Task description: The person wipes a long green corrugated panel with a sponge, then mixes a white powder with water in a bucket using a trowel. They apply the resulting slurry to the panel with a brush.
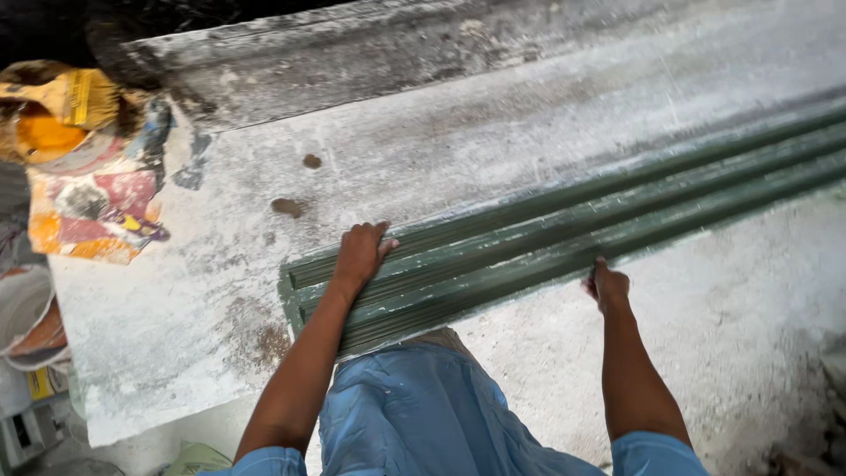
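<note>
While the left hand (359, 256) presses flat, fingers together, on the green moulding (564, 231), the right hand (608, 286) clamps its near edge; green paint worn and patchy at the end.

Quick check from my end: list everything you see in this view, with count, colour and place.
Ribbed moulding: one, green, lying along the board's near edge.
Board: one, whitish grey, dusty, across the middle.
Paint tin: one, yellow paint inside, far left.
Brush: one, yellow bristles, resting on the tin.
Printed paper: one, red and orange, under the tin.
Bucket: one, white, left edge.
Left hand: flat on the moulding.
Right hand: at the moulding's near edge; grip unclear.
</note>
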